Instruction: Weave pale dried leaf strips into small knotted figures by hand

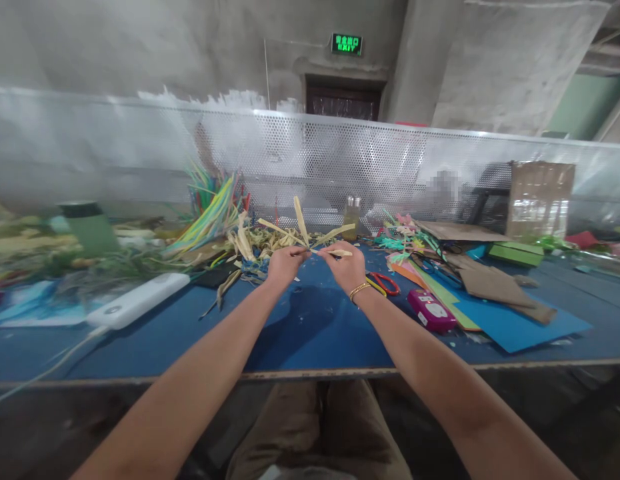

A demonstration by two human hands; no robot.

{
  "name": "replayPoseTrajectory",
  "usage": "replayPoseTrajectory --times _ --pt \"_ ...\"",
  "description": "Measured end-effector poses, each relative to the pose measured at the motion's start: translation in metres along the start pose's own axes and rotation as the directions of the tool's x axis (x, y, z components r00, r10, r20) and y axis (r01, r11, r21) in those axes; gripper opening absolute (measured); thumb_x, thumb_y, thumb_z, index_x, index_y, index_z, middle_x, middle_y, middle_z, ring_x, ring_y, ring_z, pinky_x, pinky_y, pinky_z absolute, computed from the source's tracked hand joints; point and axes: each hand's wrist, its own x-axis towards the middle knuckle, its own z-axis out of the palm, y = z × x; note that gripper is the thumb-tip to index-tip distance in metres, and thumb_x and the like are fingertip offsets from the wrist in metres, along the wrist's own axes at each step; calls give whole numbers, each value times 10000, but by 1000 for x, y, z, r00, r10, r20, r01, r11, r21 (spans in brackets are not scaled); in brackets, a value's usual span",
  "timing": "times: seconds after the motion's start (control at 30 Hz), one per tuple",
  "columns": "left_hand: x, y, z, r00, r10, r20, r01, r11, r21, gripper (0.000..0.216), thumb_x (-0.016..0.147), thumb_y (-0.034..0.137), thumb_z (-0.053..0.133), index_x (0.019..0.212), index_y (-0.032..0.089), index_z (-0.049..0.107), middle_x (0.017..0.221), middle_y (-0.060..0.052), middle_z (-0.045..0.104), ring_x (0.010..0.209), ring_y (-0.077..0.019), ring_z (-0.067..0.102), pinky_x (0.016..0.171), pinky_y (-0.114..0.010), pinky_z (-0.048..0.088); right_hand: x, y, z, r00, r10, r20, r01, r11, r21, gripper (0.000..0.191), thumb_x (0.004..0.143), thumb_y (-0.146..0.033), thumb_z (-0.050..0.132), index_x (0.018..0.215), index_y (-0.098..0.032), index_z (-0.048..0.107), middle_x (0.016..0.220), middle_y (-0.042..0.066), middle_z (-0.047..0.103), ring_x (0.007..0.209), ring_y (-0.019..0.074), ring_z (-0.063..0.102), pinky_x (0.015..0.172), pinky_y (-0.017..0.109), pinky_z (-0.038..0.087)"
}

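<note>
Both hands meet above the blue table (310,340), fingertips almost touching. Between them is a bunch of pale yellow strips (301,221) that look like dried husk or stiff paper; which of these I cannot tell. The strips fan out upward and to both sides from the fingertips. My left hand (285,265) pinches the bunch at its base. My right hand (349,269), with a gold bracelet (359,290) at the wrist, pinches the same place, and a short strip end pokes out over its fingers. Behind them lies a heap of similar pale scraps (270,240).
A white power strip (140,300) with a cord lies left. Colourful thin stems (215,207) stand behind it. Red-handled scissors (385,285), a purple box-shaped device (431,311), blue paper (515,327) and brown cardboard (500,287) lie right. A perforated metal screen (310,160) borders the back.
</note>
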Motion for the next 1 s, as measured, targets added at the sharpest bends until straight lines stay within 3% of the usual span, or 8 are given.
replayPoseTrajectory --times 0.13,0.27,0.43,0.57,0.8,1.0 --pt "-3 7 3 997 25 71 -25 1000 1 205 678 367 635 679 177 711 515 22 541 515 -113 463 510 -233 327 2 2 -1 999 52 9 -51 996 -72 216 830 -388 601 749 -211 694 787 38 681 786 185 616 739 297 444" --pt "-6 10 7 989 77 126 -81 996 29 221 717 364 592 714 175 705 594 9 599 566 -124 519 547 -231 366 4 1 -5 996 83 25 -78 984 -162 274 875 -403 532 786 -191 680 802 51 676 781 187 600 711 298 413" --pt "-4 1 7 975 169 146 -184 978 96 247 757 391 564 737 185 699 650 4 639 596 -134 537 574 -238 377 6 -15 -16 993 -105 59 120 906 -406 213 887 -336 534 763 -224 666 928 49 667 972 222 519 868 367 309" --pt "-2 -5 6 965 229 125 -246 958 145 242 777 388 554 804 212 717 692 5 665 635 -145 557 587 -242 382 5 -22 -17 978 -157 136 201 878 -434 209 897 -345 517 798 -217 649 943 58 669 969 216 511 879 362 286" --pt "-4 2 6 970 225 92 -241 945 222 222 750 386 609 840 228 735 773 -12 706 663 -163 584 609 -260 396 5 1 -4 995 71 63 -42 922 -385 287 924 -386 450 834 -173 618 842 85 679 828 215 598 810 341 339" --pt "-3 -1 9 963 241 120 -254 960 114 199 753 370 595 792 223 723 705 2 686 636 -150 576 595 -252 394 4 7 -1 961 253 110 -250 967 -39 223 918 -366 424 858 -185 539 709 36 655 570 150 578 644 276 405"
